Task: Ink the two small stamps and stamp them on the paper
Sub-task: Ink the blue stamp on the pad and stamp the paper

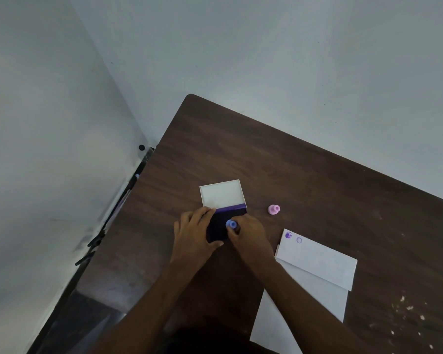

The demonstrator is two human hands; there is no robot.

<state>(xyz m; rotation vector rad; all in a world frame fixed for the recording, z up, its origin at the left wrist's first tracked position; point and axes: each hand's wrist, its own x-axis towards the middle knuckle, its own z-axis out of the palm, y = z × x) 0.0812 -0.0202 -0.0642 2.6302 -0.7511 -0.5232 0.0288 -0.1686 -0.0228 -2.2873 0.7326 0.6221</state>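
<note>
An open ink pad (219, 227) with a dark purple inking surface and a raised white lid (221, 194) lies mid-table. My left hand (193, 232) grips the pad's left side. My right hand (250, 237) pinches a small blue stamp (231, 224) and holds it down on the ink surface. A small pink stamp (274, 209) stands alone to the right of the pad. The folded white paper (317, 261) lies to the right, with two purple stamp marks (293, 237) near its upper left corner.
The dark wooden table (266, 154) stands against grey walls, with its left edge near black bars (97, 241) along the wall. Pale flecks (407, 307) dot the table at the lower right.
</note>
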